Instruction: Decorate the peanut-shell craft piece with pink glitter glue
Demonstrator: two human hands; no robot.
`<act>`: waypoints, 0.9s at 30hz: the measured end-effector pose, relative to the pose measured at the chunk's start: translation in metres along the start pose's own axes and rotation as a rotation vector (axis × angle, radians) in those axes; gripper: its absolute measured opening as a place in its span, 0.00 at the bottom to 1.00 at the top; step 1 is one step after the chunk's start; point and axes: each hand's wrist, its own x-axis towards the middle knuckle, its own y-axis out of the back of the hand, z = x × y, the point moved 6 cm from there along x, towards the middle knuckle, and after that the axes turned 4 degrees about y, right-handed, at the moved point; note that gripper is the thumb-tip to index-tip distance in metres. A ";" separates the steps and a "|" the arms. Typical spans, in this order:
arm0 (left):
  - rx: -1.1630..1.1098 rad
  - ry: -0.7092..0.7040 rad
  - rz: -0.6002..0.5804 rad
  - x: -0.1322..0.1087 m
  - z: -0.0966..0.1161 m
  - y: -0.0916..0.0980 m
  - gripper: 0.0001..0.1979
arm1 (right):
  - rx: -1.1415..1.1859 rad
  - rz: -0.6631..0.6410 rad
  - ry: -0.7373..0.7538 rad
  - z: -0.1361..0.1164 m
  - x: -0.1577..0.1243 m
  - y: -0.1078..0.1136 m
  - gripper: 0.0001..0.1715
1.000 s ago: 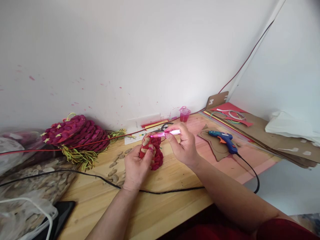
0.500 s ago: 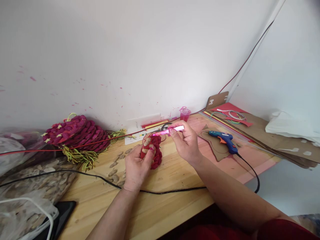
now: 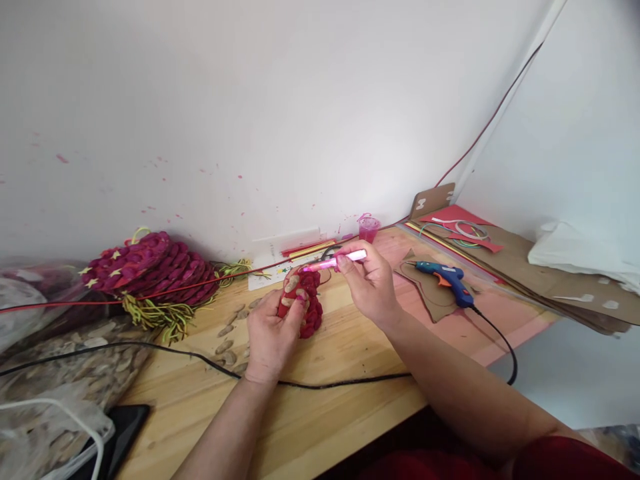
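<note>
My left hand (image 3: 274, 328) grips a red craft piece (image 3: 311, 304) above the table. Red, petal-like bits cover its right side, and tan shell-like pieces show on its left, partly behind my thumb. My right hand (image 3: 371, 283) is closed around a white marker-like stick (image 3: 356, 256) with a bright pink front end. That pink end touches or hovers just over the top of the craft piece; I cannot tell which. Pink stains mark my fingertips. Several loose tan shell-like pieces (image 3: 227, 329) lie on the wood left of my left hand.
A blue glue gun (image 3: 445, 277) rests on cut cardboard (image 3: 425, 297) at the right. Behind stands a pink-stained cup (image 3: 369, 230). Stacked purple decorated pieces (image 3: 165, 267) and a bag of shells (image 3: 100, 353) occupy the left. A black cable (image 3: 340, 385) crosses the table's front.
Almost nothing differs. The whole view has shifted very slightly, while both hands keep their hold and the pink tip stays at the top of the craft piece.
</note>
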 end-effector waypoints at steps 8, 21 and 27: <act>-0.006 -0.014 -0.008 0.001 0.000 0.000 0.12 | 0.045 0.012 -0.012 0.002 0.000 0.001 0.08; 0.016 -0.029 0.005 0.001 0.002 0.000 0.12 | -0.092 -0.001 0.095 -0.007 0.002 0.000 0.05; 0.015 -0.014 0.000 0.001 0.002 0.000 0.12 | -0.131 0.001 0.131 -0.011 0.002 0.002 0.05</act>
